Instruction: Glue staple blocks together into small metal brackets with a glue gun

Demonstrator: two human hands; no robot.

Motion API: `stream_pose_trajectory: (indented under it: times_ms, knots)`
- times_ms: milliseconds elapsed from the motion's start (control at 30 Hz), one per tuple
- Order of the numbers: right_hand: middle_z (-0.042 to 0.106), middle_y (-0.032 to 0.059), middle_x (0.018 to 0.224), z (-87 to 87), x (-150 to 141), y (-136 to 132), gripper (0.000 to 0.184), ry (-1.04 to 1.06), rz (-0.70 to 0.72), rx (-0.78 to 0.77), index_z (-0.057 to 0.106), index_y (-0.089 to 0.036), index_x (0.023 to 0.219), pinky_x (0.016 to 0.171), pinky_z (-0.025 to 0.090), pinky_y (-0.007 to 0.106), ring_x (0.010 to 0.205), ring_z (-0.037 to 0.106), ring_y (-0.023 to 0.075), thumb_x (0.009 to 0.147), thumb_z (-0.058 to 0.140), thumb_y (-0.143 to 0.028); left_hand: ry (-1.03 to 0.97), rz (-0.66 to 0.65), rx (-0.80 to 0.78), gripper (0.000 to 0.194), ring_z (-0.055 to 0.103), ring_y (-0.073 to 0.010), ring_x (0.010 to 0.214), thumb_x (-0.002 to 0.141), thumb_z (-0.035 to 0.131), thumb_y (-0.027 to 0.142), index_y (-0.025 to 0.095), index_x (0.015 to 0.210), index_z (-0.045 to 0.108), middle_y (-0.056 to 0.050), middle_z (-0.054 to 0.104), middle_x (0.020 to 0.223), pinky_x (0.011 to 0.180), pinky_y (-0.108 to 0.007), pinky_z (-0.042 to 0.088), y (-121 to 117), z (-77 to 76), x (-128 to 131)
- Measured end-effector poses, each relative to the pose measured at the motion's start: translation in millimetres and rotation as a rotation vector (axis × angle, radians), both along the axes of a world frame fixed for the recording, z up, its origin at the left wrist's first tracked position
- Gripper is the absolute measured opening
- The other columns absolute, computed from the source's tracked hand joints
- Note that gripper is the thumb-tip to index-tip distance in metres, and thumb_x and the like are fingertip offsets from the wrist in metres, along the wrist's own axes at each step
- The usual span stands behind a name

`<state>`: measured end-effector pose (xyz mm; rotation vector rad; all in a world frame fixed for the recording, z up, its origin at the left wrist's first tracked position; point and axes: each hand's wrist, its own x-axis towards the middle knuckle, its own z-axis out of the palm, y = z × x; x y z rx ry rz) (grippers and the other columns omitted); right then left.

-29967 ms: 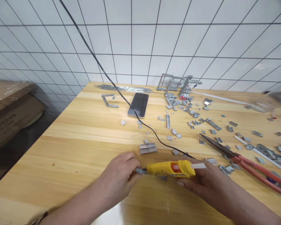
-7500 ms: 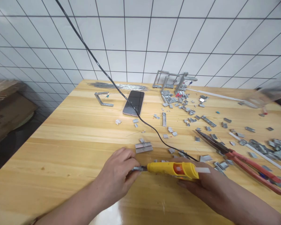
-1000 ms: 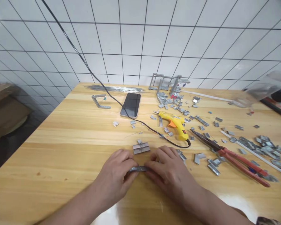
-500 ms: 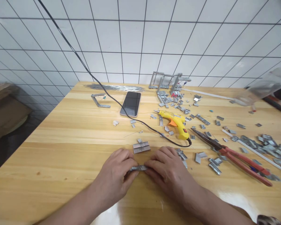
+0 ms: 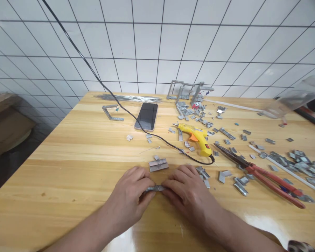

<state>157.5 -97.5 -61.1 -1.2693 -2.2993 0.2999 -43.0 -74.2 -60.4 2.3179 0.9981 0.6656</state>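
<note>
Low over the front of the wooden table, a small grey metal strip [image 5: 155,188] spans the gap between my two hands. My left hand [image 5: 132,190] pinches its left end between thumb and fingers. At the other end, my right hand [image 5: 187,190] grips it the same way, and both ends are hidden by the fingers. Just beyond the hands lies a flat, grooved grey metal piece [image 5: 158,165] with a smaller bit against its far edge. Bent metal scraps [image 5: 203,172] lie right beside my right hand.
A yellow glue gun [image 5: 196,137] lies mid-table, its black cord [image 5: 94,72] running up left across a phone [image 5: 147,116]. Red-handled pliers [image 5: 267,178] and several metal scraps [image 5: 301,162] are on the right. Small metal frames [image 5: 183,90] stand by the tiled wall.
</note>
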Motion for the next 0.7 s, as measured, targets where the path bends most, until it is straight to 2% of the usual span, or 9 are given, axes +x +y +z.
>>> stream_pose_trajectory:
  times_ms: [333,700]
  knots:
    - [0.063,0.0031,0.072,-1.0,-1.0,-0.6,0.016,0.017,0.008,-0.003,0.069,-0.020,0.080,0.070,0.033,0.035,0.073,0.050,0.0194,0.091,0.058,-0.018,0.005,-0.011,-0.002,0.015,0.053,-0.0199,0.080,0.087,0.052,0.009,0.018,0.082,0.063,-0.005,0.058,0.083,0.070,-0.033,0.043,1.2,1.1,0.0]
    - [0.064,0.0023,0.073,1.2,0.1,-0.8,0.011,-0.013,0.004,-0.009,0.068,-0.021,0.080,0.070,0.032,0.035,0.073,0.050,0.0192,0.089,0.061,-0.019,0.018,-0.014,-0.003,0.012,0.053,-0.0201,0.083,0.087,0.054,0.010,0.019,0.083,0.061,-0.004,0.059,0.086,0.072,-0.032,0.043,0.3,0.9,-1.2]
